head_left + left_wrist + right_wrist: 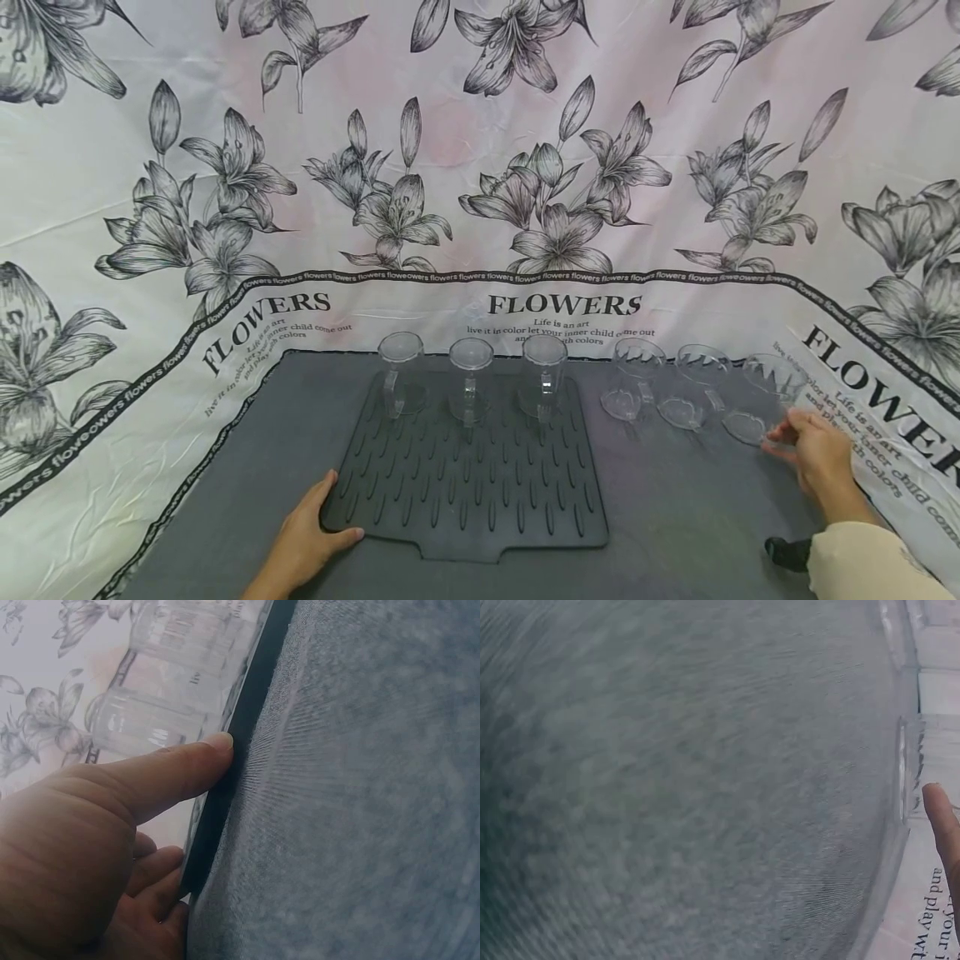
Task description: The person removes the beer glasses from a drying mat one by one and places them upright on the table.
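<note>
A dark grey ribbed drying mat (pixel 465 500) lies flat on the table. At its front left corner my left hand (pixel 303 533) grips the edge. The left wrist view shows the thumb (pixel 191 769) against the mat's edge (pixel 240 731). Three clear glass mugs (pixel 470 383) stand in a row along the mat's back and seem upside down, handles towards me. Right of the mat are three more clear mugs (pixel 693 392). My right hand (pixel 817 454) pinches the rightmost mug (pixel 750 408) near its handle. Its finger (pixel 941 817) partly covers the glass in the right wrist view.
A white flowered cloth (pixel 450 192) hangs behind the grey table (pixel 247 433) and along both sides. The rightmost mug stands close to the cloth's right side. A small black object (pixel 787 553) sits by the right sleeve (pixel 862 562).
</note>
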{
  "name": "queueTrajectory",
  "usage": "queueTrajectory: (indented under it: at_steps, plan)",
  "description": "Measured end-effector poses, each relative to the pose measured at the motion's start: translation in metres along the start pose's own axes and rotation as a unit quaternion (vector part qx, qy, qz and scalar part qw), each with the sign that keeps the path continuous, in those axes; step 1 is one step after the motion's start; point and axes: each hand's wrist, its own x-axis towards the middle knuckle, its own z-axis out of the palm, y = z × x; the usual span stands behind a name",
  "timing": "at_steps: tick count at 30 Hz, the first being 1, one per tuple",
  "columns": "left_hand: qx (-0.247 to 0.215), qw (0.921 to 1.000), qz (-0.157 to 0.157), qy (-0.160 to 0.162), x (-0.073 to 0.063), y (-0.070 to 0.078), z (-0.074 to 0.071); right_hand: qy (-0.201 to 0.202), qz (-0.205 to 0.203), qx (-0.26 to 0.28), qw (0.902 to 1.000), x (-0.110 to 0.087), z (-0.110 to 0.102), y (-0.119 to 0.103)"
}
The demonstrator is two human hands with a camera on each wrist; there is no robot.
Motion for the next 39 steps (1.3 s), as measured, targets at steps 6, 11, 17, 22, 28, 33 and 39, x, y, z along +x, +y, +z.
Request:
queueTrajectory:
  at_steps: [6,11,17,22,28,33,39]
  plan:
    - [0.002,1.0,0.0,-0.003,0.001,-0.001,0.001,-0.01,-0.012,0.005,0.9999,0.001,-0.006,0.007]
    - [0.007,1.0,-0.003,-0.004,0.001,0.0,0.001,-0.01,-0.017,-0.054,0.9983,0.01,-0.014,0.014]
    - [0.007,1.0,-0.001,-0.005,0.0,0.001,0.001,0.037,-0.011,-0.199,0.9793,0.036,-0.036,0.032]
    - [0.006,1.0,-0.002,-0.006,0.0,0.0,0.001,0.157,0.015,-0.345,0.9252,0.013,-0.006,0.0]
    - [0.007,0.9999,-0.005,-0.009,0.001,0.0,0.0,0.267,-0.024,-0.358,0.8945,-0.007,0.017,-0.024]
    - [0.01,0.9999,-0.007,-0.011,0.001,0.001,-0.001,0.272,-0.056,-0.302,0.9122,-0.025,0.034,-0.039]
    - [0.012,0.9998,-0.01,-0.013,0.001,0.001,0.0,0.238,-0.118,-0.144,0.9534,-0.054,0.069,-0.057]
